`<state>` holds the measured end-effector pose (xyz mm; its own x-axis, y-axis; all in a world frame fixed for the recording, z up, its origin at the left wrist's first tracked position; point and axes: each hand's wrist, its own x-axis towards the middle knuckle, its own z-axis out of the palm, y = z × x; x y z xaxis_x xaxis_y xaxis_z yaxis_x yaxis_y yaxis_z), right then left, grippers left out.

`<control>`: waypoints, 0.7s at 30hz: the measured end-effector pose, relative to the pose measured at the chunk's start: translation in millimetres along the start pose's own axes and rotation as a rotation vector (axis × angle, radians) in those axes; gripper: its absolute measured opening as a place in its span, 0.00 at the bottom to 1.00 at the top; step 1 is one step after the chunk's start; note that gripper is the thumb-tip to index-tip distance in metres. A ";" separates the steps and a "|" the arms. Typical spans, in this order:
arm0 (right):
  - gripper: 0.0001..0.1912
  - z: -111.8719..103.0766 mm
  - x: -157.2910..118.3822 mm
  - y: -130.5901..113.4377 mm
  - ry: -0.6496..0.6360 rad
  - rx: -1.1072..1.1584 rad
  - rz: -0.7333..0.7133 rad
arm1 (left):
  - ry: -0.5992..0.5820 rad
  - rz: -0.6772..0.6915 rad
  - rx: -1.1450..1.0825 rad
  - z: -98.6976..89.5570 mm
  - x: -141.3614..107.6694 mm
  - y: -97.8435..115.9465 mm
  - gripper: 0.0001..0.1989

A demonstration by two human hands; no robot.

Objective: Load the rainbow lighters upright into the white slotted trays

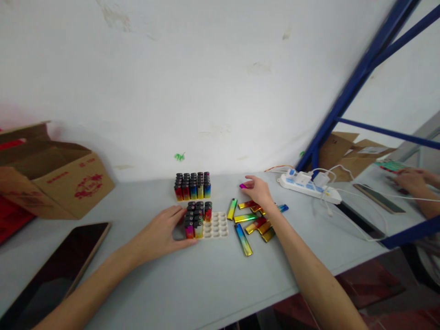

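Observation:
My left hand [168,231] curls round the left side of a white tray [220,225] with round holes, its thumb along the front edge. Several lighters [194,220] with black tops and shiny coloured bodies stand upright in the tray's left part; holes show on the right. Between the fingertips of my right hand [259,190] is a lighter casing [243,186], of which only a purple end shows. Under and beside that wrist, several shiny lighter casings [244,239] in blue, green, red and gold lie loose.
A full block of upright lighters [192,187] stands behind the tray near the wall. At left are a cardboard box [68,183] and a dark tablet [65,261]. A power strip [309,188] with cables lies right, by a blue metal frame [343,101]. Another person's hand [410,181] shows far right.

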<state>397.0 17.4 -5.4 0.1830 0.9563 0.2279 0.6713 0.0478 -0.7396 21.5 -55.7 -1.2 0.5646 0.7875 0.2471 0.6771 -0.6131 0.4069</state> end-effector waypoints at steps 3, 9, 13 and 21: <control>0.23 -1.7 -1.3 -6.1 -0.003 0.154 -0.009 | 0.013 0.006 0.022 0.4 0.8 0.1 0.31; 0.35 1.5 -21.0 -37.7 -0.023 0.782 0.063 | 0.004 0.006 0.050 2.3 0.0 -0.6 0.33; 0.28 5.0 -39.6 -58.0 -0.136 0.810 0.092 | 0.009 -0.007 0.044 1.9 -1.5 0.7 0.34; 0.33 18.2 -64.9 -83.1 -0.475 0.851 0.076 | 0.016 0.000 0.021 1.6 -2.1 3.0 0.33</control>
<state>316.3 -43.3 29.8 -0.2288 0.9733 0.0198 -0.1068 -0.0049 -0.9943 23.1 -59.3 -1.9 0.5570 0.7885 0.2607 0.6873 -0.6139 0.3883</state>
